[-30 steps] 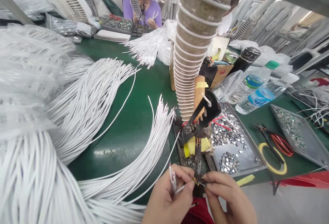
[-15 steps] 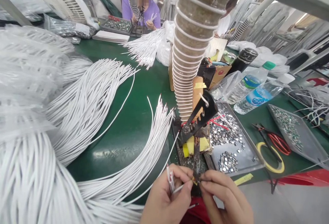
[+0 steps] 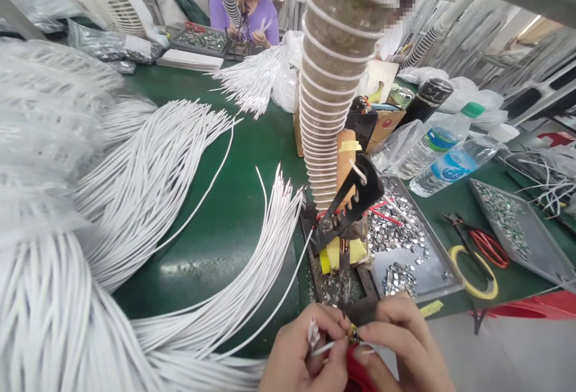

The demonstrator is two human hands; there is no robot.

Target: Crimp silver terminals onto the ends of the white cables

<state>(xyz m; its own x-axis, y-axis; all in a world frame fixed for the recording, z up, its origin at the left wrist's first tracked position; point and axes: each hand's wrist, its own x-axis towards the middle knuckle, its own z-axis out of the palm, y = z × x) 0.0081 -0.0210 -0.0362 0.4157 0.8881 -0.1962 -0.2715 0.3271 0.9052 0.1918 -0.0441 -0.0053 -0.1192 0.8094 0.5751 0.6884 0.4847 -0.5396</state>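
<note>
My left hand (image 3: 302, 353) is closed around a few white cables (image 3: 313, 332), their ends poking up between the fingers. One cable runs from it to a small yellow and dark metal piece (image 3: 353, 335) between both hands. The fingertips of my right hand (image 3: 402, 344) pinch that piece from the other side. Just beyond the hands stands a soldering iron (image 3: 344, 269) with a wooden handle (image 3: 346, 164), its dark tip pointing down, apart from the piece. A black notched bracket (image 3: 346, 203) is fixed beside it. Fine detail of the piece is too small to tell.
Bundles of white cables (image 3: 234, 284) cover the left side. A ribbed hose (image 3: 330, 80) hangs over the iron. To the right are a tray (image 3: 432, 278) of small metal pieces, pliers (image 3: 468, 242), a tape roll (image 3: 490, 293) and water bottles (image 3: 454, 167). A person in purple (image 3: 265, 14) sits opposite.
Both hands have drawn back from the iron's tip, toward me and slightly right, with the small metal piece between them. The view has shifted slightly.
</note>
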